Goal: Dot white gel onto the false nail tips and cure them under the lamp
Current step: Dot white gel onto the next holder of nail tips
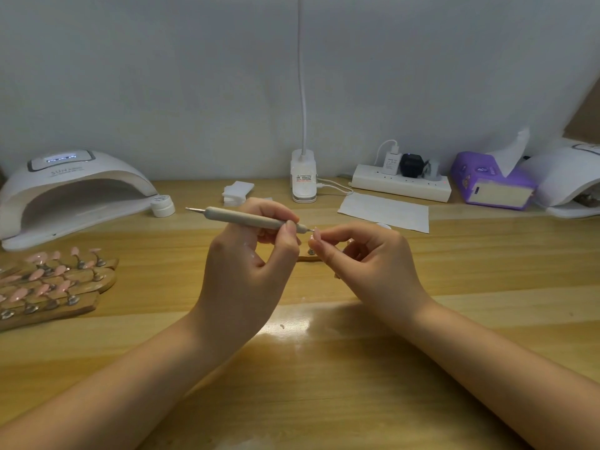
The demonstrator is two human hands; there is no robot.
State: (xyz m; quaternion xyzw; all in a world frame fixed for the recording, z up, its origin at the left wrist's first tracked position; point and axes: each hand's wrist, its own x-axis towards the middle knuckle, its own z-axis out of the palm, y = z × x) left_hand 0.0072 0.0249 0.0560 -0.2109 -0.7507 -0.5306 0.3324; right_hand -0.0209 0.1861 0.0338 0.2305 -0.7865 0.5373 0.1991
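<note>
Left hand: my left hand (250, 254) held the dotting pen (246, 218) pinched between thumb and fingers; the pen lay nearly level, its working point toward the right and its other metal end toward the left.
Right hand: my right hand (367, 258) pinched a nail tip (316, 234) between thumb and forefinger; the rest of my fingers were curled under.
Pen and nail tip: the pen's point was at the nail tip, touching or just short of it; I could not tell which.
Stand under my hands: a wooden holder (308, 258) lay on the table (324, 368) just below my fingers, mostly hidden by them.
Other nail tips: rows of pink nail tips on wooden strips (55, 284) lay at the left, well apart from my hands.
Lamp: the white curing lamp (71, 193) stood at the far left, its opening toward me and its display lit; it was near the strips.
Gel pot: a small white jar (163, 206) sat just beside the lamp's right foot.
Back of table: a stack of white pads (237, 191), a desk lamp base (303, 180), a power strip (402, 186), a sheet of paper (384, 212) and a purple tissue box (490, 185) stood along the wall; a second white lamp (568, 183) was at the right edge.
</note>
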